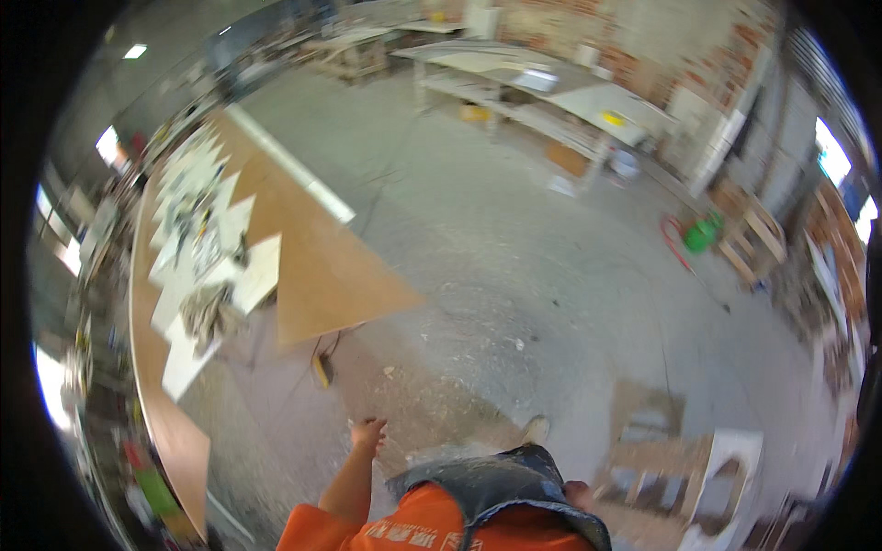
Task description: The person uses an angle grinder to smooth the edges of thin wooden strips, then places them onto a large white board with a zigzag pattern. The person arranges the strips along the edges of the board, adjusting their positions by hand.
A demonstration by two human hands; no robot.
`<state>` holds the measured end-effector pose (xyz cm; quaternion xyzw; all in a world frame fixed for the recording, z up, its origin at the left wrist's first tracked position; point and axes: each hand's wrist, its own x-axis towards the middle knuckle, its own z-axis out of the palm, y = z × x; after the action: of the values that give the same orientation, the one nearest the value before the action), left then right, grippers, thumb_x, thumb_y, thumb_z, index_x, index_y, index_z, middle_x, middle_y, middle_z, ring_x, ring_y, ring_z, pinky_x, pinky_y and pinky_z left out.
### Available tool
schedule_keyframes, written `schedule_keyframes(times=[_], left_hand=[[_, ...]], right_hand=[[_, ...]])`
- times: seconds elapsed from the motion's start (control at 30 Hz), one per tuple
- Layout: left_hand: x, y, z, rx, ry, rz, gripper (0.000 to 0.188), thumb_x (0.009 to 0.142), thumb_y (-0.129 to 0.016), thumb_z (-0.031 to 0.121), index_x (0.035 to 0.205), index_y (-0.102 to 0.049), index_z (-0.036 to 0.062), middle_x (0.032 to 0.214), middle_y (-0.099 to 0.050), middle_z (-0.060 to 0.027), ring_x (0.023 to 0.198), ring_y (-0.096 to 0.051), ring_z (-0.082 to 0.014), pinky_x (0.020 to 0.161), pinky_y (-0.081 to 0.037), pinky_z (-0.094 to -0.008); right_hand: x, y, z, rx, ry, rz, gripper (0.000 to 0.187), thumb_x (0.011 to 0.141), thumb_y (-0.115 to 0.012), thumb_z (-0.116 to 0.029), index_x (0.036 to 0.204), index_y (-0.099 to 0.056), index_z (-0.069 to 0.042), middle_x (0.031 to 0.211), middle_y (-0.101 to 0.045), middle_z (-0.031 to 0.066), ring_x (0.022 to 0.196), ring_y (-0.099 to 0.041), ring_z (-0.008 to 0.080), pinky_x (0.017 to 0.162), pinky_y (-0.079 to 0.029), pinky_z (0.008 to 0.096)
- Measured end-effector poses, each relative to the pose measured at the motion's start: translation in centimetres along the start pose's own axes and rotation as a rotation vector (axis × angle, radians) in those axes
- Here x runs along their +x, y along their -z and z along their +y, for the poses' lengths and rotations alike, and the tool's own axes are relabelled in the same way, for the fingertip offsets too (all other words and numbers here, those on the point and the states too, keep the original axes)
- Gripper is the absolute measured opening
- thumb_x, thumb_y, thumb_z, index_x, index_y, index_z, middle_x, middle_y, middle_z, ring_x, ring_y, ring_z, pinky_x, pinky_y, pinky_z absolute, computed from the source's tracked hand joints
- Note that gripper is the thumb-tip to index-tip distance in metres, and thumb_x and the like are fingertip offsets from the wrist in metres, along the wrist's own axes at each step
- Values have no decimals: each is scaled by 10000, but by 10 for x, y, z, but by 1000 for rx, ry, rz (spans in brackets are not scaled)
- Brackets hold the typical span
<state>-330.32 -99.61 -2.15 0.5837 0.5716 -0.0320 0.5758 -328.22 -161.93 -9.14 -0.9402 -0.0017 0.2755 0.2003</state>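
Note:
My left hand (369, 433) hangs out over the floor, its fingers loosely bent and a little apart, with nothing seen in them. Nearest to it is a small yellow-cased tool (322, 370) with a dark cord, below the tip of a large brown board (335, 285). My right hand (579, 494) shows only in part beside my dark apron (496, 487); its fingers are blurred and hidden. Further left, white zigzag-edged panels (257, 275) lie on brown sheeting, with a crumpled grey-beige cloth (209, 314) and several small tools on top.
A wooden frame piece (657, 468) stands close on my right. Across the room runs a long workbench (542, 87) with a lower shelf. A green tank (704, 231) with a red hose sits beside a wooden crate (755, 241). Dust and scraps mark the concrete floor (487, 239).

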Motion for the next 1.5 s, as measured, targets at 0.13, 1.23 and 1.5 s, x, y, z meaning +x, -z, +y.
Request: schedule_keyframes(times=[0.13,1.23,1.5], left_hand=[[-30,-57,-38,-229,142,197,408,875,-705,113,1266,-635,17,958,-709,-137,686,-688,-268,526,-537,-391],[129,-276,987,-783,-1118,-1195,721,1026,-522,531,1307,-565,-131,1186,-603,-447,1124,-614,-598,936,-477,-699],[293,-271,1194,-848,-1455,-1496,878,973,-592,588,1361,-503,-195,1320,-571,-395,1230,-593,-462,1050,-457,-517]], right_hand=[[140,166,-3,1002,-408,-39,163,909,-660,-163,1018,-723,-61,835,-697,123,761,-696,296,643,-576,443],[1016,407,-575,201,80,-323,193,826,-720,-213,865,-728,-25,751,-678,99,613,-658,209,527,-534,354],[1179,470,-845,339,233,-322,191,871,-698,-156,1010,-709,-25,835,-701,80,669,-672,195,548,-525,333]])
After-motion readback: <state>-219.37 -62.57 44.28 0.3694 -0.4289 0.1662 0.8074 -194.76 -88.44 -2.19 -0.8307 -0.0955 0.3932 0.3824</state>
